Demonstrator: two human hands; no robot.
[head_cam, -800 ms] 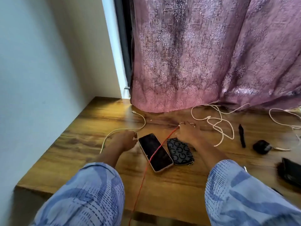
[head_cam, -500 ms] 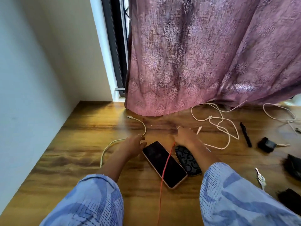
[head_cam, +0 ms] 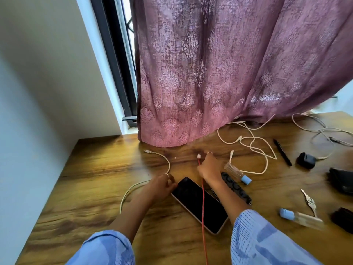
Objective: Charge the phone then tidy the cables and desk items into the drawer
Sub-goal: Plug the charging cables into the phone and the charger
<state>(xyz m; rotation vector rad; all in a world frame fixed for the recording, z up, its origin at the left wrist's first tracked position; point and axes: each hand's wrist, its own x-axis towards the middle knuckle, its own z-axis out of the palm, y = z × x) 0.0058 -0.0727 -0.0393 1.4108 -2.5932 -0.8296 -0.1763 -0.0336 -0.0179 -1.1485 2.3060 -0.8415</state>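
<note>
A black phone [head_cam: 200,205] lies screen up on the wooden desk [head_cam: 91,188]. My left hand [head_cam: 161,186] grips its top left corner, and a white cable [head_cam: 166,161] passes under the fingers. My right hand [head_cam: 209,169] pinches the red cable [head_cam: 203,203] near its white plug, which points toward the curtain. The red cable runs back across the phone's screen to the desk's near edge. A dark patterned pouch [head_cam: 236,188] lies beside the phone, partly under my right forearm.
A tangle of white cables [head_cam: 254,148] lies at the back right. A black pen [head_cam: 282,152], a black charger [head_cam: 305,160], keys [head_cam: 309,201], two clear bottles with blue caps [head_cam: 246,179] [head_cam: 286,214] and dark cases [head_cam: 342,180] lie to the right. A purple curtain [head_cam: 229,73] hangs behind.
The view has tilted up and shifted. My right hand has lifted the red cable's plug end away from the desk. My left hand stays at the phone's corner.
</note>
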